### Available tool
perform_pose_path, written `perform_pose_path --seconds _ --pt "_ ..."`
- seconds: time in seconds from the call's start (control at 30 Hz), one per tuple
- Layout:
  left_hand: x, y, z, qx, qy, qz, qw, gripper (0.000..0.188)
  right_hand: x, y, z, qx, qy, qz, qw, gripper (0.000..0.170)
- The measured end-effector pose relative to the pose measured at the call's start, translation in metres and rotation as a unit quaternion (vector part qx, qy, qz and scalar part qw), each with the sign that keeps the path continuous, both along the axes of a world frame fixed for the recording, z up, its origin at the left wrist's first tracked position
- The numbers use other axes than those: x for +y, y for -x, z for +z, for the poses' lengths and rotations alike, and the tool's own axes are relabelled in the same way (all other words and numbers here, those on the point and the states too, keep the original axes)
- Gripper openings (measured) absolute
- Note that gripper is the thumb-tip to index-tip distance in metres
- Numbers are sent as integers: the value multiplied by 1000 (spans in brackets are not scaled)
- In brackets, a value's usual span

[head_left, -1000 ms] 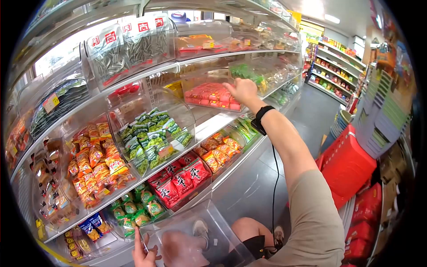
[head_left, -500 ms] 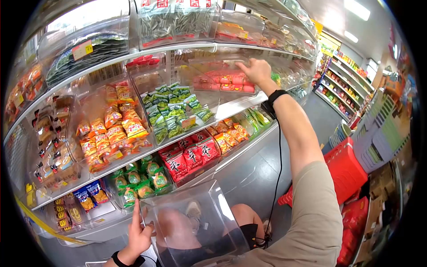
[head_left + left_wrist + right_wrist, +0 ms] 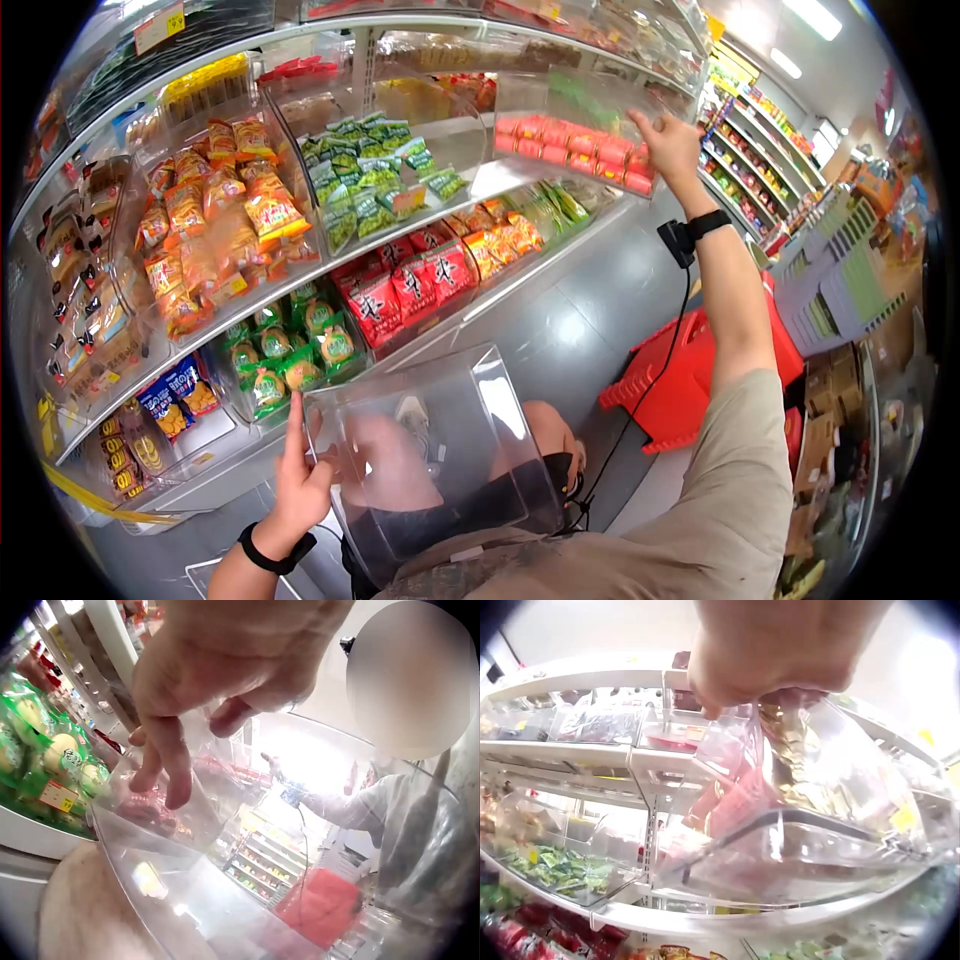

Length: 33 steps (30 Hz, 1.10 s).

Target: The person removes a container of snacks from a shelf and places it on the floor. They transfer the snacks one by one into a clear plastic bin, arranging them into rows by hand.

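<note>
Shelves (image 3: 330, 27) ran upper left, and we gripped the lower bin (image 3: 440, 440) (left hand (image 3: 300, 492)) and pink-packet bin (image 3: 590, 97) (right hand (image 3: 674, 150)), hands apart, probably for steadiness.

red packets (image 3: 412, 287): black "枣" | price tag (image 3: 160, 28): digits unclear

Basket (image 3: 660, 380) red; sleeve (image 3: 735, 450) tan; wristbands (image 3: 268, 549) black.

Floor space (image 3: 565, 325) opens between snack shelf (image 3: 330, 262) and red basket (image 3: 655, 385), a black cable (image 3: 686, 292) dangling and clear bin (image 3: 440, 415) intruding.
</note>
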<state>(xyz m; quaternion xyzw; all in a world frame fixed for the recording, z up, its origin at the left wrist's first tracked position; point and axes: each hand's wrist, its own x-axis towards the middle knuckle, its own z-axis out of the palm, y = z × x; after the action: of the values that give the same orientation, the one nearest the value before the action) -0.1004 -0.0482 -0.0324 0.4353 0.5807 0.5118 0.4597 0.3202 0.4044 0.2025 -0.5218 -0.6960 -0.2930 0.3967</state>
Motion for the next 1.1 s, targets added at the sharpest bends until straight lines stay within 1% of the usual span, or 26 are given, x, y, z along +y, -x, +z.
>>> perform_pose_path --seconds 0.03,0.07,0.1,0.13,0.17,0.2,0.27,0.3,0.33,0.4,0.43,0.47,0.53,0.57,0.6,0.67,0.77,0.8,0.87,0.9,0.93,0.97,1.0,1.03,1.07,1.1 --pt "-2 0 -3 3 -3 -8 1000 92 -11 -6 6 8 -2 -16 1000 70" --pt "-2 0 -8 14 -26 6 1000 93 -20 -14 11 5 -26 -8 1000 71" --pt "-3 0 -15 27 -46 15 998 93 -34 -17 19 -23 -33 -12 999 71" --pt "-7 0 -10 -20 -21 11 1000 93 -48 -25 23 -51 -37 -20 998 72" --pt "-11 -1 -5 -65 5 9 998 94 -53 -40 23 -14 -23 8 1000 73" --pt "-10 -1 -3 -64 1 11 998 94 -68 -47 25 7 -7 -13 1000 72" --pt "-15 -6 -3 -66 -6 25 998 95 -95 -69 21 -13 -6 -37 999 72" --pt "-16 -6 -6 -71 -5 23 997 95 -106 -81 14 -11 -20 -23 999 71" --pt "-18 -8 -6 -72 -6 20 997 95 -124 -85 8 -6 -5 -49 999 71" --pt "-20 -11 -4 -68 -5 17 998 95 -149 -102 -6 -9 28 -54 998 71" --pt "-21 -10 -5 -67 0 16 998 95 -157 -111 -17 11 36 -60 998 71" --pt "-25 -13 -5 -62 5 21 998 95 -166 -118 -28 47 86 -65 993 69" --pt "-26 -17 -4 -51 7 24 998 95 -177 -129 -54 52 145 -85 984 68" --pt "-25 -19 -3 -40 0 28 999 94 -180 -132 -70 66 189 -109 974 66" --pt "-26 -21 -3 -32 -3 32 999 94 -183 -135 -88 30 204 -144 968 65" --pt "-29 -28 -2 -29 1 46 998 94 -185 -147 -136 3 221 -129 967 63" --pt "-25 -37 8 -37 12 77 996 92 -188 -161 -215 41 306 -167 936 58" --pt "-23 -39 10 -35 13 83 996 92 -187 -168 -246 47 308 -167 935 57" --pt "-21 -43 11 -28 15 97 995 93 -195 -171 -296 39 323 -170 930 59" --pt "-19 -44 9 -20 5 105 994 93 -193 -183 -334 63 362 -158 917 61" --pt "-20 -42 10 -4 14 96 995 93 -198 -188 -366 10 286 -123 950 58" --pt "-21 -38 11 10 17 93 995 93 -202 -190 -399 -3 244 -121 962 56" --pt "-18 -39 10 24 15 92 995 93 -207 -188 -425 28 229 -119 966 54" --pt "-16 -43 10 38 17 115 992 94 -213 -186 -446 41 222 -119 967 52" --pt "-17 -45 8 41 22 136 990 94 -222 -186 -471 26 186 -103 977 49" --pt "-15 -52 9 52 26 160 985 94 -232 -185 -489 36 179 -83 980 44"
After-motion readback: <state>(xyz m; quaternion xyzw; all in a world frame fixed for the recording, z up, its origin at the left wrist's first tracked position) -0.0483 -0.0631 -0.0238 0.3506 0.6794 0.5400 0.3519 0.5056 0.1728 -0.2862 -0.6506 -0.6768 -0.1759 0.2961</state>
